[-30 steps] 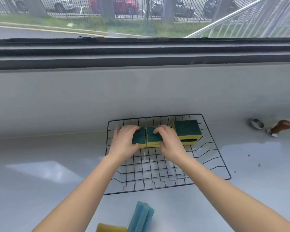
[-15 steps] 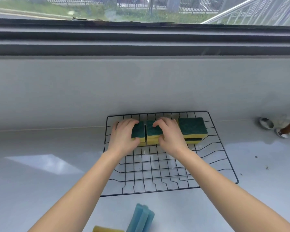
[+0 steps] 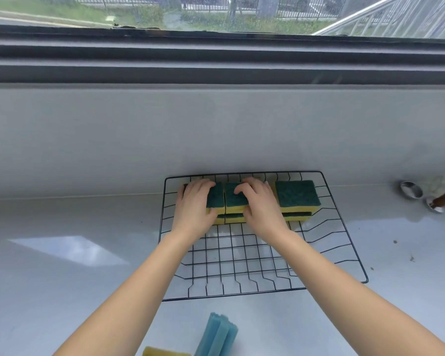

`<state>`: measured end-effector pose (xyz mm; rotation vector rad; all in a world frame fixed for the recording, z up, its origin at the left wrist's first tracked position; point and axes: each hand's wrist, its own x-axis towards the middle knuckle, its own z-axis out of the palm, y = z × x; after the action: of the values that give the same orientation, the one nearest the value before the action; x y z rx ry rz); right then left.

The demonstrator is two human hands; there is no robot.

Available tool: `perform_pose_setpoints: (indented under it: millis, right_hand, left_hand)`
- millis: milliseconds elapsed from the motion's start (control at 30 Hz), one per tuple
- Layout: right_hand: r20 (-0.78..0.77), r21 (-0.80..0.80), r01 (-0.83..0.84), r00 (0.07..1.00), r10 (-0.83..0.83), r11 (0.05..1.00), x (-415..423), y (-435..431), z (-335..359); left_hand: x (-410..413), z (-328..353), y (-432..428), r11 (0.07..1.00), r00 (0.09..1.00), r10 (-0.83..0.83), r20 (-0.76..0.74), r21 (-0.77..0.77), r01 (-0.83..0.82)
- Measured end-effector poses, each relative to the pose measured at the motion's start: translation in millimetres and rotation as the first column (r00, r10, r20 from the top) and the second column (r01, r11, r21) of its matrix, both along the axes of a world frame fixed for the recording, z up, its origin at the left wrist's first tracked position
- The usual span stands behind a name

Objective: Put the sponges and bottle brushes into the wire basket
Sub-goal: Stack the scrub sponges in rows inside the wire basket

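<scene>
Wire basket [image 3: 355, 255] on the pale table [image 3: 62, 291]; left hand [image 3: 194, 210] and right hand [image 3: 261, 209] each press a green-topped sponge stack [image 3: 235, 201] toward twelve o'clock, likely packing the row tight; blue sponge [image 3: 217, 335] waits outside at six o'clock.

The black wire basket [image 3: 355, 255] sits on the pale grey countertop [image 3: 62, 291], its far edge against the back wall. Three stacks of green-and-yellow sponges lie in a row along the basket's far side: the left stack [image 3: 216, 201] under the left hand [image 3: 194, 210], the middle stack [image 3: 235, 205] under the right hand [image 3: 261, 206], the right stack [image 3: 297, 197] uncovered. In front of the basket lie blue ribbed sponges [image 3: 217, 336], with a yellow sponge [image 3: 165, 352] to their left. Right of the basket lie a small metal cup [image 3: 411, 190] and a brown-handled metal tamper [image 3: 441, 201].
</scene>
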<state>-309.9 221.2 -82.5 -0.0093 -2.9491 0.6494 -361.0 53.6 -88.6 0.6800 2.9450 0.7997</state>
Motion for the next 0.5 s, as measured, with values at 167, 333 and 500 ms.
perform_pose_setpoints:
  millis: [167, 333, 500]
  right_hand:
    - [-0.017, 0.022, -0.003, 1.000, 0.004, 1.000, 2, -1, -1]
    - [0.025, 0.056, -0.016, 1.000, 0.015, 0.998, 6, -2, 1]
    - [-0.037, -0.120, 0.006, 0.999, -0.011, 0.993, 39, -16, 14]
  left_hand:
    - [8, -4, -2, 0.999, 1.000, 0.014, 0.025, -0.036, -0.014]
    - [19, 4, -6, 0.994, 0.998, -0.005, 0.059, -0.110, 0.011]
    - [64, 24, -23, 1.000, 0.999, 0.009, 0.039, 0.006, -0.009]
